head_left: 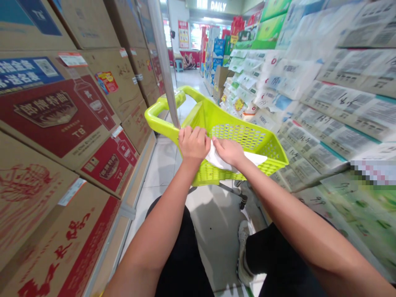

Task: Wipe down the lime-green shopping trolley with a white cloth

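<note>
Fingers (189,134) of left hand (194,146) curled tight round near rim of green cart (216,113); right hand (230,152) nearly closed, pinching white sheet (213,157) on same rim; boxes (62,103) left of cart; packs (328,99) right; blue stool (178,64) far beyond cart.

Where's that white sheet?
In the head view, the white sheet lies just right of centre, on the near side of the green cart, under the right hand and beside the left hand.

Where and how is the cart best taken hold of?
Probably by the handle at the cart's left end, coming from above and the left: its loop juts out past the basket walls, and the opening inside leaves room to wrap around it.
</note>
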Tool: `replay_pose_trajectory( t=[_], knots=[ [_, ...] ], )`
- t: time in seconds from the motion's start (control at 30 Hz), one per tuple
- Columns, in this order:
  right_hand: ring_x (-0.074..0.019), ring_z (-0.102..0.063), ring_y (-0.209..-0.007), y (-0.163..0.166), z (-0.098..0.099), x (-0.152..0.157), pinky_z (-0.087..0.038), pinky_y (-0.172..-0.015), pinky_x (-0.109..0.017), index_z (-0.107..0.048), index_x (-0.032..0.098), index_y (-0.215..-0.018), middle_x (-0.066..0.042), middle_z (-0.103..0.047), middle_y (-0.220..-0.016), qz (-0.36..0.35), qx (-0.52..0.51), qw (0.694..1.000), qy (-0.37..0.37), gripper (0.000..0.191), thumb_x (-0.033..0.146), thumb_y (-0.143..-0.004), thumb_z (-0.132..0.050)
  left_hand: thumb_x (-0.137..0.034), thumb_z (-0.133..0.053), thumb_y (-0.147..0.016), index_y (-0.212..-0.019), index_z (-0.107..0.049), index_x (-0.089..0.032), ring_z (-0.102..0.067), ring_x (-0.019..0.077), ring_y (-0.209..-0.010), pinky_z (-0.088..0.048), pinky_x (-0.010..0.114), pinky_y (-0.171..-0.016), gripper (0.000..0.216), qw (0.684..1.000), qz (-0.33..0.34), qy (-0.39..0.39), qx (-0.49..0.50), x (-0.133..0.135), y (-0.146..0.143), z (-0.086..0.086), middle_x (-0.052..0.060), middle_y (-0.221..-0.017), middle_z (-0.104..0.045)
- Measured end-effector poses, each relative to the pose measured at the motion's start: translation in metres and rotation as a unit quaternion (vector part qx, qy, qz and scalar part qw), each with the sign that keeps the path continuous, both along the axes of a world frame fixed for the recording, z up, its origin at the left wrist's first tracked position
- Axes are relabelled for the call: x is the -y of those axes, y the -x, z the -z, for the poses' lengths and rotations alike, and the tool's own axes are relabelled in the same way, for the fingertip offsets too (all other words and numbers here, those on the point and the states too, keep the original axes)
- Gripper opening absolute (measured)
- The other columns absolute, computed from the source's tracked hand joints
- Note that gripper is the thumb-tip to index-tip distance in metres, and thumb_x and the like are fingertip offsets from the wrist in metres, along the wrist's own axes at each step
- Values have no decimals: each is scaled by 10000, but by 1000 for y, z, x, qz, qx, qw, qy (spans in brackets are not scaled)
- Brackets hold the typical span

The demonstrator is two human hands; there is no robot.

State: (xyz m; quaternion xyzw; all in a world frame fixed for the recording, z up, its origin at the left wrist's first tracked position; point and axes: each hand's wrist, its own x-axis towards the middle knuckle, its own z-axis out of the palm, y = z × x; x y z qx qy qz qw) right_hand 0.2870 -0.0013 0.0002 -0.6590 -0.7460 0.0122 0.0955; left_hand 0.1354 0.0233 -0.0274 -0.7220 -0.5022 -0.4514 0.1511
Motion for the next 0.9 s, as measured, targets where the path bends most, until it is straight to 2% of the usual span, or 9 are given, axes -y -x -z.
replay_pose_trajectory(
  t=[0.13, 0.27, 0.37, 0.43, 0.53, 0.6, 0.67, 0.73, 0.9],
  knots=[
    [-344, -717, -1027, -46, 16, 20, -469, -783, -380, -684, 238, -1263, -154, -770, -1119, 63, 31, 998, -4, 675, 562, -1063, -127, -258, -476, -931, -875, -666, -239, -578, 318, -1037, -344, 545, -1036, 199, 1000, -5, 5, -5, -10, 16, 0, 92, -916, -687],
    [-367, -719, -988, -84, 26, 38, -472, -788, -401, -603, 224, -1358, -156, -777, -1062, 111, 40, 993, -9, 660, 656, -1031, -226, -253, -492, -917, -850, -647, -236, -575, 318, -1041, -331, 553, -1053, 170, 1000, 4, 0, 6, -12, 22, 2, 84, -896, -668],
    [-342, -713, -1013, -94, 23, 43, -484, -808, -393, -550, 214, -1401, -143, -767, -1152, 74, -20, 997, -15, 678, 694, -1015, -267, -246, -497, -908, -847, -648, -234, -572, 327, -1044, -328, 567, -1049, 163, 1000, 7, -1, 4, -9, 21, 4, 85, -891, -662],
    [-312, -699, -1065, -98, 19, 45, -490, -843, -380, -543, 200, -1401, -139, -741, -1240, 33, -62, 996, -58, 649, 656, -1029, -267, -245, -504, -901, -845, -654, -238, -571, 327, -1039, -328, 569, -1047, 160, 1000, 3, -3, 4, -7, 20, 5, 82, -884, -659],
    [-324, -681, -1100, -108, 17, 50, -482, -877, -394, -661, 179, -1247, -168, -744, -1199, 54, -14, 992, -114, 645, 616, -1041, -232, -251, -505, -903, -836, -660, -245, -574, 313, -1015, -340, 556, -1034, 169, 1000, -7, -15, 2, -6, 19, 5, 75, -869, -658],
    [-353, -702, -1024, -114, 22, 54, -482, -816, -405, -744, 177, -1070, -194, -762, -1048, 118, 48, 990, -68, 732, 655, -1029, -191, -257, -503, -904, -821, -657, -248, -573, 308, -1002, -344, 552, -1026, 175, 1000, -14, -23, 6, -8, 18, 5, 70, -858, -659],
    [-362, -722, -943, -115, 29, 55, -477, -747, -396, -783, 179, -999, -206, -760, -943, 172, 74, 982, -10, 815, 683, -1018, -143, -262, -508, -899, -805, -653, -251, -571, 307, -998, -344, 553, -1019, 173, 999, -21, -27, 17, -10, 16, 5, 64, -841, -659],
    [-362, -731, -938, -110, 34, 53, -473, -730, -389, -803, 193, -1042, -204, -762, -937, 201, 72, 977, 4, 845, 684, -1016, -116, -267, -514, -887, -798, -649, -251, -568, 308, -994, -343, 555, -1012, 162, 999, -24, -29, 32, -11, 14, 5, 59, -829, -662],
    [-338, -729, -985, -66, 27, 31, -478, -749, -367, -801, 215, -1101, -188, -776, -1007, 162, 53, 985, -3, 820, 677, -1021, -128, -333, -539, -858, -821, -630, -250, -563, 309, -971, -352, 549, -987, 128, 998, -20, -36, 37, -9, 10, 3, 57, -840, -683]
  ],
)
